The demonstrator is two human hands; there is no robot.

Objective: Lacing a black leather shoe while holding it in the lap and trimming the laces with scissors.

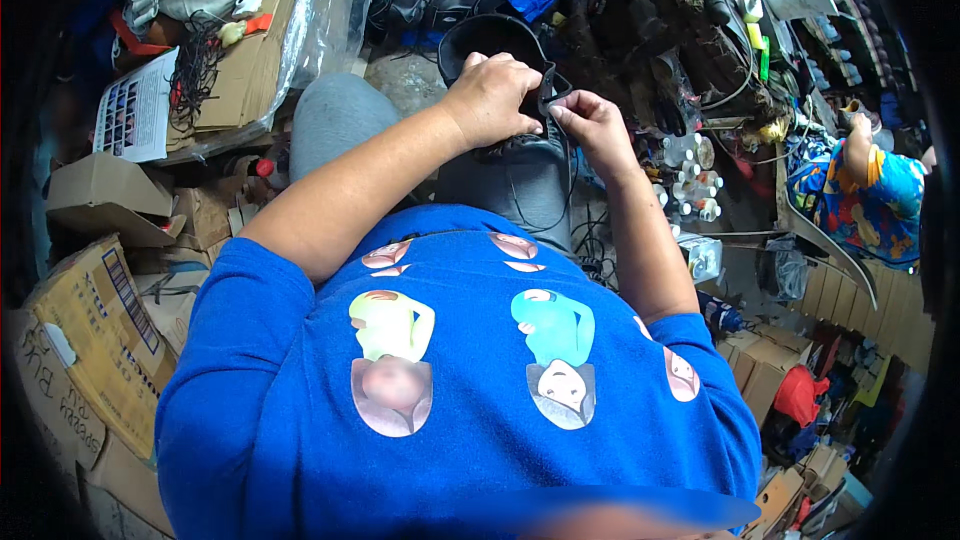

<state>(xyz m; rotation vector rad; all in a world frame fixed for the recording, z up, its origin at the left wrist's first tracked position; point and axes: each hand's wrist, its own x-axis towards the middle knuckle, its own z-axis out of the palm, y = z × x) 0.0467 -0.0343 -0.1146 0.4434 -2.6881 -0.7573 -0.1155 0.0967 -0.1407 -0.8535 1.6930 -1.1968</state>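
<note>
We look down on one seated person in a blue shirt [450, 410], with two bare forearms reaching forward over the lap. One black shoe [497, 45] rests upside on the grey-trousered knee [335, 115], its round opening facing us. Our left hand [493, 98] lies across the upper of the shoe, fingers [520, 118] curled down and closed on the dark material. Our right hand [588, 125] meets it just beside, thumb and forefinger pinched shut on a small black strap [547, 92] at the shoe's edge; whether a thread or needle is held there we cannot tell. One thin black cord [572, 202] hangs below the hands. To the right stands a cluster of small white bottles [690, 185], too crowded to count exactly. At left lie several cardboard boxes [95, 330] and one printed sheet [135, 110]. One other person in a patterned garment [860, 195] sits at the right edge.
</note>
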